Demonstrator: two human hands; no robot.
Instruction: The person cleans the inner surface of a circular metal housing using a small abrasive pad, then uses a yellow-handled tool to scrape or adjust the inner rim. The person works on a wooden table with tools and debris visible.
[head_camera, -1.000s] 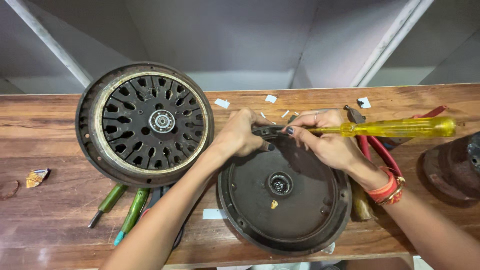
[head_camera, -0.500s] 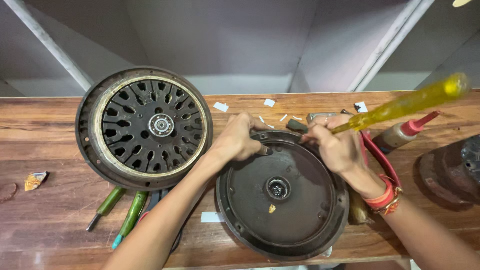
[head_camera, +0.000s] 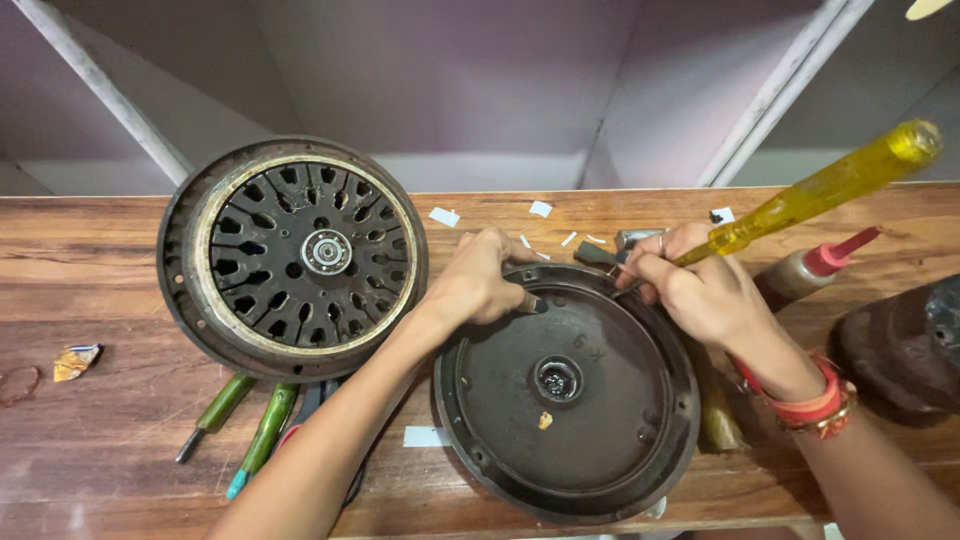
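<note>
A dark round metal cover (head_camera: 520, 410) with a centre bearing hole lies on the wooden bench in front of me. My left hand (head_camera: 478, 280) grips its far rim, fingers curled over the edge. My right hand (head_camera: 695, 290) holds a screwdriver with a long clear yellow handle (head_camera: 830, 185); the handle tilts up to the right and the tip meets the cover's upper right rim. To the left leans a round slotted motor rotor (head_camera: 300, 255) with a brass-coloured ring and a centre bearing.
Two green-handled tools (head_camera: 250, 420) lie below the rotor. A bottle with a red nozzle (head_camera: 815, 265) lies at right, beside a dark rusty casting (head_camera: 905, 345). Small white paper scraps (head_camera: 445, 216) dot the bench's far side. A crumpled wrapper (head_camera: 75, 360) sits at left.
The screwdriver has swung from lying level to tilting steeply up to the right, its tip now at the cover's rim. My left hand stays on the cover's far edge.
</note>
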